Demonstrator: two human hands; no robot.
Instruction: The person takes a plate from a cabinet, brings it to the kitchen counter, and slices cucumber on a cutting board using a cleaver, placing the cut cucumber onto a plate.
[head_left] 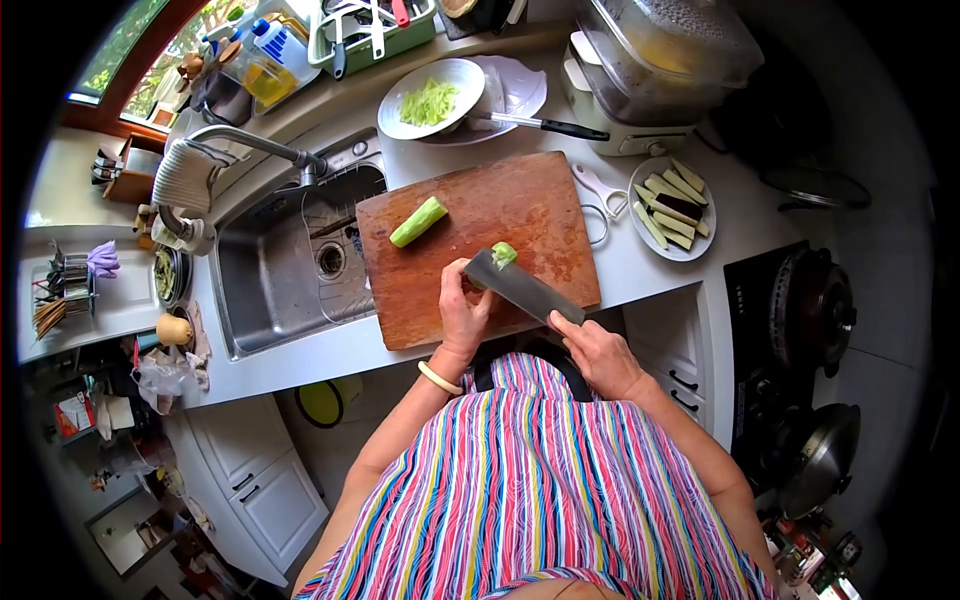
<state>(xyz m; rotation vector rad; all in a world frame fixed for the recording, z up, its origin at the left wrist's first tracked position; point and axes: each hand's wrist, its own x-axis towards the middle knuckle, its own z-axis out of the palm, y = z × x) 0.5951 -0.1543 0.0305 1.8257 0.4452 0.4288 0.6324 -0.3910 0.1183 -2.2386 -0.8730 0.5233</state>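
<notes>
My right hand (pixel 600 358) grips the handle of a cleaver (pixel 530 288), whose broad grey blade points up and left over the cutting board (pixel 540 200). The fingers of my left hand (pixel 464 312) are curled against a green vegetable piece, mostly hidden behind the blade. Just past the blade's upper edge lie pale green slices (pixel 504 252). A longer peeled green stem piece (pixel 418 222) rests farther up on the board, apart from both hands.
Left of the board is a steel sink (pixel 270 280) with a faucet (pixel 250 140). Behind it stands a white bowl (pixel 445 75) of green shreds. To the right are a peeler (pixel 600 185), a plate of eggplant strips (pixel 672 240), a steamer (pixel 660 60) and a stove (pixel 765 380).
</notes>
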